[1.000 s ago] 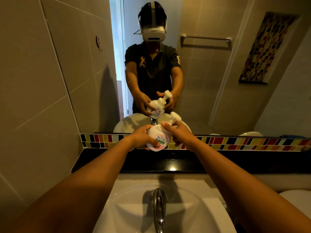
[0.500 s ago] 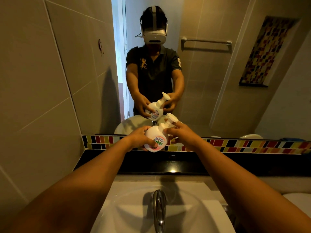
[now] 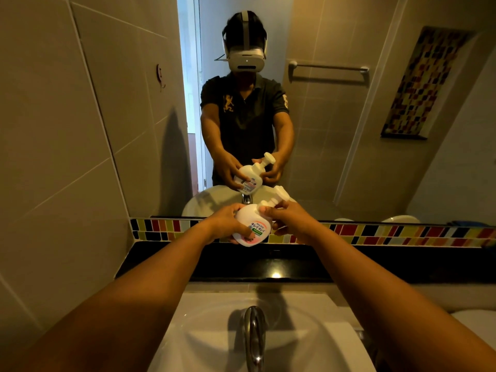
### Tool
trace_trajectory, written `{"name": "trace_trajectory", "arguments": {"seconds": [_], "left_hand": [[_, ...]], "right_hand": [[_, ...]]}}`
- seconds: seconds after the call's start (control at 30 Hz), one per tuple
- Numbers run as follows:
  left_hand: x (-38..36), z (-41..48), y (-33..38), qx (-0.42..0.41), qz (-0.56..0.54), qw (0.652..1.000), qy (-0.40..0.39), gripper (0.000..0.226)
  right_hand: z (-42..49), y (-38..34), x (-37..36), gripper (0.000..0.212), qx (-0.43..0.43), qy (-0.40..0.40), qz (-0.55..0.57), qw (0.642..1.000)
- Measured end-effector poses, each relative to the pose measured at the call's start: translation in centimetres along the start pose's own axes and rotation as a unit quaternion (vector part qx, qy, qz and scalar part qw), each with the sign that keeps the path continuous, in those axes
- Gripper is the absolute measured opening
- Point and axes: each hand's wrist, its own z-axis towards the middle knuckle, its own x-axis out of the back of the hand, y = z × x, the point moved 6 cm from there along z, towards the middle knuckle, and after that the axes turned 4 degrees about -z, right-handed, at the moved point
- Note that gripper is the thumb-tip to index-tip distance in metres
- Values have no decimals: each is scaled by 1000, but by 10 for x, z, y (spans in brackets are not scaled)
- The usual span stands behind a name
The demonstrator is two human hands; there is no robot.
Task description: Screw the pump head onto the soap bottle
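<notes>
A white soap bottle (image 3: pixel 251 228) with a pink and green label is held in the air above the black ledge, tilted with its top toward the upper right. My left hand (image 3: pixel 224 224) wraps its body from the left. The white pump head (image 3: pixel 277 196) sits on the bottle's neck. My right hand (image 3: pixel 288 218) grips the pump's collar, thumb on the near side. The neck thread is hidden by my fingers.
A black ledge (image 3: pixel 349 264) and a strip of coloured tiles (image 3: pixel 402 234) run below the mirror (image 3: pixel 335 130), which reflects a person holding the bottle. Below are the white basin (image 3: pixel 214 331) and chrome tap (image 3: pixel 253 336). A tiled wall (image 3: pixel 67 157) stands left.
Both hands and the bottle have stayed in much the same place. My right hand has shifted its grip around the pump collar, and the bottle's tilt changed slightly.
</notes>
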Motion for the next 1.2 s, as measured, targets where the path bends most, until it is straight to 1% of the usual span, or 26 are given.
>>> {"name": "trace_trajectory", "arguments": {"seconds": [0.1, 0.17, 0.23, 0.33, 0.43, 0.5, 0.63, 0.7, 0.8, 0.87, 0.93, 1.0, 1.1, 1.13, 1.2], "left_hand": [[0, 0, 0, -1, -8, 1000, 5, 65], [1, -1, -1, -3, -11, 1000, 3, 63], [1, -2, -1, -4, -5, 1000, -2, 64], [-3, -2, 1, -3, -2, 1000, -4, 65], [-3, -2, 0, 0, -7, 1000, -4, 65], [-3, -3, 0, 3, -7, 1000, -5, 66], [-8, -2, 1, -1, 3, 1000, -11, 67], [-10, -2, 1, 1, 1, 1000, -12, 67], [-9, -2, -1, 7, 4, 1000, -14, 67], [-10, -2, -2, 10, 5, 1000, -15, 66], [-13, -2, -3, 11, 5, 1000, -17, 65], [-15, -2, -4, 9, 2, 1000, -16, 67], [-14, -2, -11, 20, -10, 1000, -18, 67], [-13, -2, -13, 25, -12, 999, -25, 66], [-13, -2, -16, 31, -11, 999, -34, 63]], "right_hand": [[0, 6, 0, 47, -7, -36, 31, 999], [1, 12, 3, 54, -18, -58, 71, 996], [2, 15, 5, 54, -23, -53, 74, 996], [1, 15, 1, 51, -37, -37, 43, 998], [0, 14, 1, 56, -32, -62, 75, 995], [0, 14, 3, 55, -27, -74, 94, 992], [0, 14, 5, 47, -27, -26, 48, 998], [-3, 14, 2, 46, -29, -38, 45, 998], [-5, 14, 3, 54, -23, -70, 57, 996], [-4, 17, 4, 49, -27, -64, 48, 996], [-2, 18, 3, 44, -25, -40, 22, 999], [0, 18, 2, 44, -25, -27, 6, 999], [3, 23, 1, 53, -27, -58, 10, 998], [5, 25, 2, 53, -28, -63, 9, 998], [7, 28, 3, 47, -24, -48, -7, 999]]}}
